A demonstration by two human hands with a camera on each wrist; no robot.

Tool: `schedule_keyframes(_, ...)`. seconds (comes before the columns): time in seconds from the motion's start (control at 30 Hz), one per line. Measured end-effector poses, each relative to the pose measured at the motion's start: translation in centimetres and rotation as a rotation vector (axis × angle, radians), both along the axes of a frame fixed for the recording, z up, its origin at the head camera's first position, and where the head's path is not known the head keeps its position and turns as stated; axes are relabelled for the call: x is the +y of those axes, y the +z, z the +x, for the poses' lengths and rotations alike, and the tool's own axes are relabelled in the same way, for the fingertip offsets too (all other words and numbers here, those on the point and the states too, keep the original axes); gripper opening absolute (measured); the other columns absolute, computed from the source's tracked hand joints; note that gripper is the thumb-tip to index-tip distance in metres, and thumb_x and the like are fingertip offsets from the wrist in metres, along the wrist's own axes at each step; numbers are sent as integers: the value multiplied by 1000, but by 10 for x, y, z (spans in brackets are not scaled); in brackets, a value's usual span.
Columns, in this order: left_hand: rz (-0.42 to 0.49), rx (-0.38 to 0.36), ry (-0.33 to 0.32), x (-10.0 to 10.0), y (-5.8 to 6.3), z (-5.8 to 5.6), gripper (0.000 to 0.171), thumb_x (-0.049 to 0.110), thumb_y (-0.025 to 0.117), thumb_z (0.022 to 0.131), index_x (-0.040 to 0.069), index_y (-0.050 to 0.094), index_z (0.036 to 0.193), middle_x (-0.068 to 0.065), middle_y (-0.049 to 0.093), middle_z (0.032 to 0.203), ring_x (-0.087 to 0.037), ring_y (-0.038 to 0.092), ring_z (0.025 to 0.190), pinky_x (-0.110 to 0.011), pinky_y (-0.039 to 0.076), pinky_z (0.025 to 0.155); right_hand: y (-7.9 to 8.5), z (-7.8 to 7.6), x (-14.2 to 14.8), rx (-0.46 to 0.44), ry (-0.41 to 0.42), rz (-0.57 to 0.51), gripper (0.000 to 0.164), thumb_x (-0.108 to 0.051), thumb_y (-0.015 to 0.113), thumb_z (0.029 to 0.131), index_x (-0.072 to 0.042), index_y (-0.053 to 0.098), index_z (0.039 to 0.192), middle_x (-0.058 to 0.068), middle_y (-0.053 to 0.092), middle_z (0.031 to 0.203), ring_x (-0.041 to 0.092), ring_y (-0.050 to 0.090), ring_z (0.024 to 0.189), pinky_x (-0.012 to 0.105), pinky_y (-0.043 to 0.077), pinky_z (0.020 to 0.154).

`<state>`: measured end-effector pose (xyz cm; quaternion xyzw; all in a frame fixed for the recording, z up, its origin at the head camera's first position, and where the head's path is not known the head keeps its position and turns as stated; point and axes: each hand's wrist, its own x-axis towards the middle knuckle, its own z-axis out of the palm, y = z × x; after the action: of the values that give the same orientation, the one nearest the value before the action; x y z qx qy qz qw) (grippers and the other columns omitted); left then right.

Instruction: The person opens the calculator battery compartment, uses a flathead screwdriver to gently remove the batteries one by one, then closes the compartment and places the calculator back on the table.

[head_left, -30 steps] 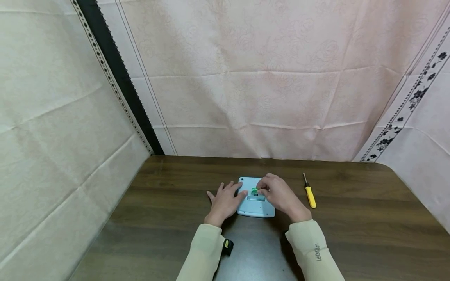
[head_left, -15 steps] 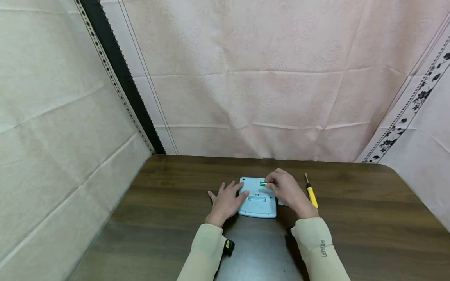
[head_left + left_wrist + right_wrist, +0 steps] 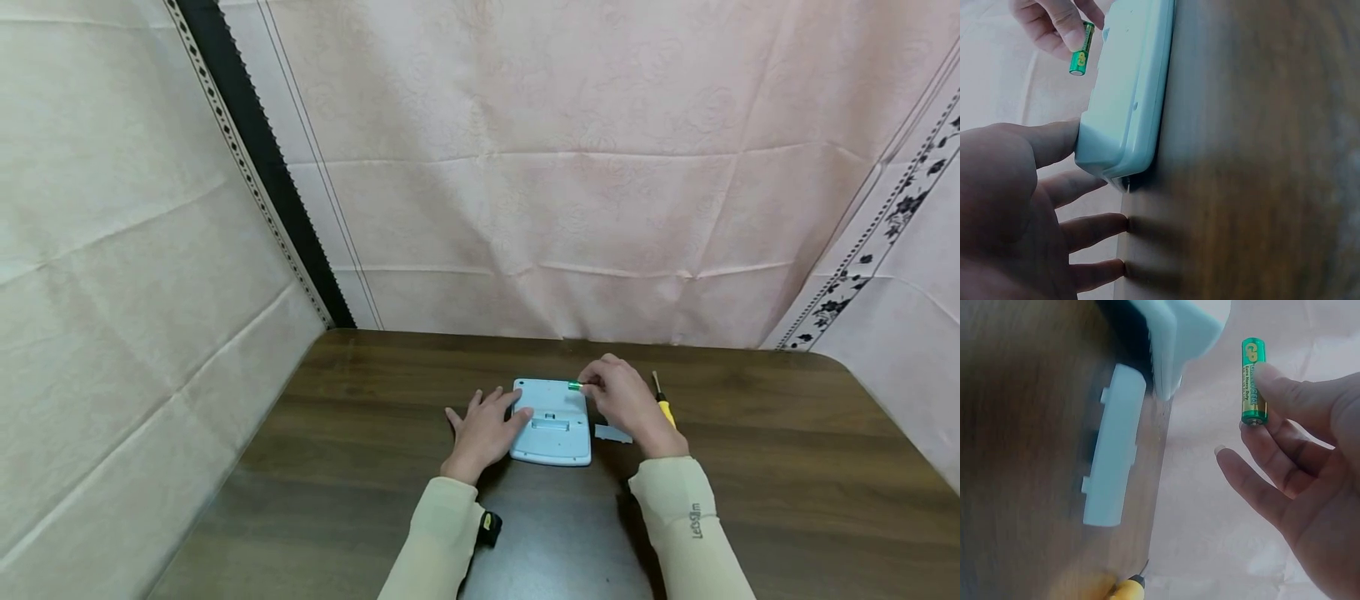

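Observation:
A light blue plastic device (image 3: 551, 451) lies on the table, with a recessed battery compartment (image 3: 550, 421) in its upper face. My left hand (image 3: 482, 437) rests at its left edge, fingers spread and straight, thumb on the upper face. Between thumb and fingers my right hand (image 3: 624, 402) pinches a green GP battery (image 3: 1252, 394), held over the device's far right corner. In the left wrist view the battery (image 3: 1081, 53) is apart from the device's surface. A light blue battery cover (image 3: 1114, 450) with small tabs lies just right of the device.
Right of my right hand lies a yellow-handled screwdriver (image 3: 665, 410), partly hidden behind that wrist. The brown wooden table (image 3: 360, 467) ends at a pale cloth hanging (image 3: 480, 208) at the back. Cloth also hangs along both sides.
My right hand has lifted the green battery out of the compartment and moved away to the right and back. The battery cover has come into sight. My left hand keeps its place on the device.

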<state>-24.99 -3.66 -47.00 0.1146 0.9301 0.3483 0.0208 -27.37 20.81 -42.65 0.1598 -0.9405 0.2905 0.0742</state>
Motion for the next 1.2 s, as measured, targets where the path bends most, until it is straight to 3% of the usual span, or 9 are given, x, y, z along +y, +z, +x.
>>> schedule_keyframes(0.37, 2, 3, 10, 0, -1, 0, 55, 47, 52, 111, 18, 56, 156, -18, 45, 163, -50, 25, 155, -86, -2, 112, -2, -12, 14, 20, -17, 25, 8, 2, 73, 98, 3, 76, 106, 10, 64, 99, 28, 62, 89, 52, 55, 83)
schedule_keyframes(0.83, 1, 2, 12, 0, -2, -2, 56, 49, 52, 110, 18, 57, 156, -18, 45, 163, -50, 25, 155, -86, -2, 111, -4, -24, 21, -31, -26, 67, 5, 2, 72, 98, 5, 74, 101, 11, 61, 94, 28, 59, 85, 49, 55, 81)
schedule_keyframes(0.97, 1, 0, 13, 0, -1, -1, 55, 49, 52, 110, 19, 56, 156, -17, 44, 164, -50, 25, 155, -86, -2, 112, -7, -26, 22, -78, -41, 93, 5, -1, 72, 99, 4, 73, 100, 12, 62, 96, 31, 61, 89, 64, 51, 91)
schedule_keyframes(1.1, 4, 1, 15, 1, -2, -1, 55, 49, 53, 110, 19, 57, 156, -16, 45, 164, -49, 25, 156, -86, -2, 112, -10, -29, 23, -116, -48, 106, 6, -3, 71, 100, 2, 73, 98, 12, 62, 97, 34, 61, 93, 84, 35, 99)
schedule_keyframes(1.2, 4, 2, 17, 0, -2, -1, 55, 49, 53, 110, 18, 57, 156, -16, 45, 163, -49, 25, 156, -86, -2, 111, -14, -32, 25, -129, -51, 110, 6, -2, 70, 100, 1, 74, 97, 12, 62, 98, 34, 61, 94, 87, 29, 101)
